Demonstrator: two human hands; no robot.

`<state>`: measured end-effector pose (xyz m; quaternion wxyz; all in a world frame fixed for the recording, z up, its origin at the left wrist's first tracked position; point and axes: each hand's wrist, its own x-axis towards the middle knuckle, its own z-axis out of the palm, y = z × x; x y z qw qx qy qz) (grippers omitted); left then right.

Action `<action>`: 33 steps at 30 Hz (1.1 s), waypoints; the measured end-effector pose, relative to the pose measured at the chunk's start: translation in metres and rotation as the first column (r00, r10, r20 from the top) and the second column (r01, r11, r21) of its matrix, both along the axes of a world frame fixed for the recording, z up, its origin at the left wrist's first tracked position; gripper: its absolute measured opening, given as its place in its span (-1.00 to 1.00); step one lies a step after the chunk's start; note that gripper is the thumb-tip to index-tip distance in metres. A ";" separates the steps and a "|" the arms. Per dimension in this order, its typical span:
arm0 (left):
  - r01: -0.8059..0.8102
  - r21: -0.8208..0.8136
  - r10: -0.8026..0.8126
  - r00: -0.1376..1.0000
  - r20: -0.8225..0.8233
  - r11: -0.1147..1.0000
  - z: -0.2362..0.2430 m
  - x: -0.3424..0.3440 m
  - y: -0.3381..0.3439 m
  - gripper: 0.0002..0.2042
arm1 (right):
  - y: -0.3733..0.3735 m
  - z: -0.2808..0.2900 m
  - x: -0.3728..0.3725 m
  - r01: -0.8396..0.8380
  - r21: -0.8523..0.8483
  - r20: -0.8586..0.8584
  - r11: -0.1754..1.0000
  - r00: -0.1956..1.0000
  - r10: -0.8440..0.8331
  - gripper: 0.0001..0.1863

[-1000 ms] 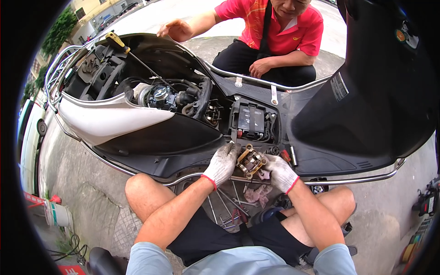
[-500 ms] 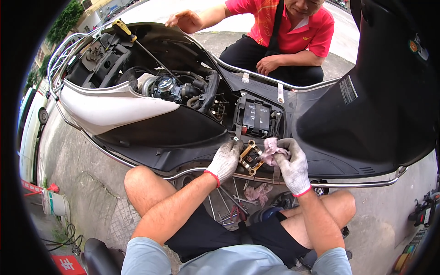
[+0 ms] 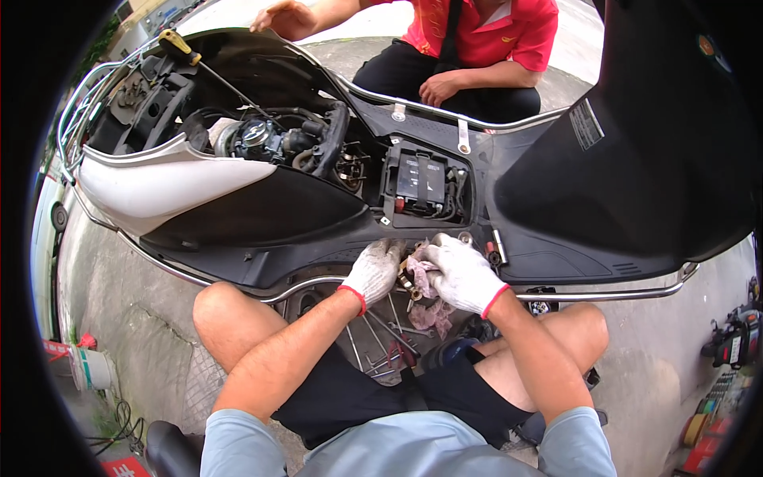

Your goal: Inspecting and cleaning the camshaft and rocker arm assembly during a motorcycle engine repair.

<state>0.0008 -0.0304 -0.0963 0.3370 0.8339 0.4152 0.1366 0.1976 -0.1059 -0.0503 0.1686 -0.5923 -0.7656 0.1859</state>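
Observation:
My left hand [image 3: 373, 273], in a white work glove, is closed on the near side of a brass-coloured metal engine part [image 3: 407, 283] with round eyelets. My right hand [image 3: 467, 280], gloved as well, presses a pink rag [image 3: 420, 277] onto that part. Fingers and rag cover most of the part. Both hands are over the near edge of the scooter's black footboard [image 3: 548, 258]. Just beyond them, a black battery [image 3: 421, 176] sits in an uncovered bay.
A yellow-and-black screwdriver [image 3: 180, 48] leans in the scooter's exposed engine bay. A chrome socket [image 3: 499, 245] lies by my right hand. Below are another pink rag [image 3: 434, 318] and several tools [image 3: 383, 346]. Across the scooter crouches a person in red [image 3: 477, 40].
My right hand has brought the rag down and left onto the metal part, now mostly covered. My left hand still holds the part. The whole view has shifted slightly.

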 end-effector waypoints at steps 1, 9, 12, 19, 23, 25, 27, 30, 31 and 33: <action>0.009 -0.005 -0.009 1.000 0.003 1.000 -0.002 0.002 0.000 -0.65 | -0.001 -0.004 0.000 -0.017 0.003 0.021 1.000 1.000 0.017 -0.68; 0.010 -0.022 -0.010 1.000 -0.023 1.000 -0.004 -0.003 0.007 -0.57 | -0.002 -0.009 -0.004 0.122 0.043 -0.241 0.992 0.964 -0.108 -0.73; -0.033 -0.287 0.082 0.983 0.161 0.957 0.000 0.001 0.006 -0.55 | 0.003 -0.016 0.004 0.267 -0.022 -0.444 0.963 0.861 -0.249 -0.77; -0.135 -0.708 0.389 0.897 0.210 0.693 0.024 0.010 -0.001 -0.62 | 0.011 -0.008 0.021 0.332 -0.178 -0.764 0.926 0.547 -0.343 -0.85; -0.072 -0.811 0.418 0.881 0.221 0.580 0.018 0.005 0.004 -0.66 | 0.010 -0.003 0.027 0.335 -0.135 -0.738 0.932 0.594 -0.320 -0.81; -0.055 -0.831 0.429 0.874 0.228 0.553 0.013 0.004 0.007 -0.66 | 0.008 0.004 0.026 0.334 -0.174 -0.727 0.927 0.591 -0.349 -0.82; -0.042 -0.867 0.476 0.849 0.231 0.496 0.010 0.002 0.008 -0.68 | 0.006 0.011 0.022 0.325 -0.204 -0.742 0.924 0.564 -0.362 -0.82; -0.033 -0.875 0.503 0.828 0.247 0.483 0.007 0.004 0.007 -0.68 | 0.006 0.006 0.023 0.356 -0.167 -0.719 0.919 0.594 -0.361 -0.82; -0.030 -0.874 0.501 0.828 0.250 0.486 0.006 0.004 0.008 -0.68 | 0.006 0.004 0.024 0.388 -0.096 -0.679 0.916 0.648 -0.346 -0.82; -0.044 -0.874 0.509 0.827 0.240 0.483 0.006 0.002 0.008 -0.69 | 0.004 0.015 0.021 0.355 -0.149 -0.685 0.923 0.636 -0.355 -0.83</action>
